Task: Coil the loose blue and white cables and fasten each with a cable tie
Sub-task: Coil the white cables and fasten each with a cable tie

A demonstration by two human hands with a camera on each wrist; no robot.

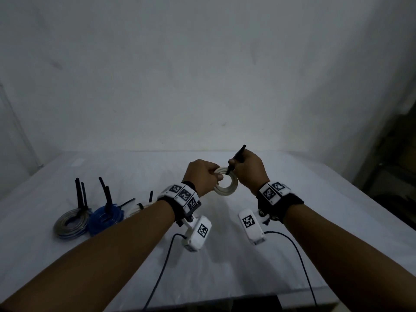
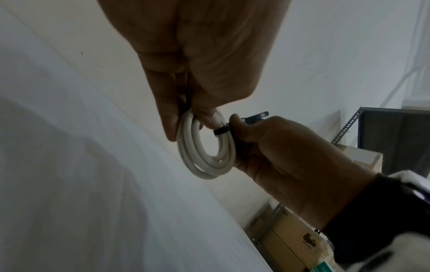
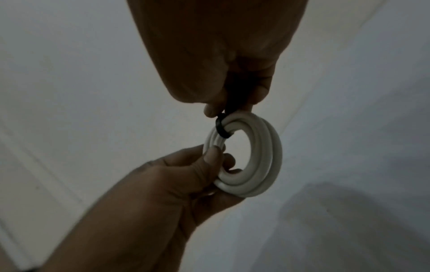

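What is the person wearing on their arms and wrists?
The arms are bare, with no sleeves. Behind the left hand and the right hand, each wrist wears a black strap carrying white blocks printed with black-and-white square markers. A white camera box with another marker hangs under each wrist, trailing a thin dark cable.

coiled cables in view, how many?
4: white coil held in both hands; on the table at left, grey coil, blue coil, and a white one partly hidden behind the left forearm.
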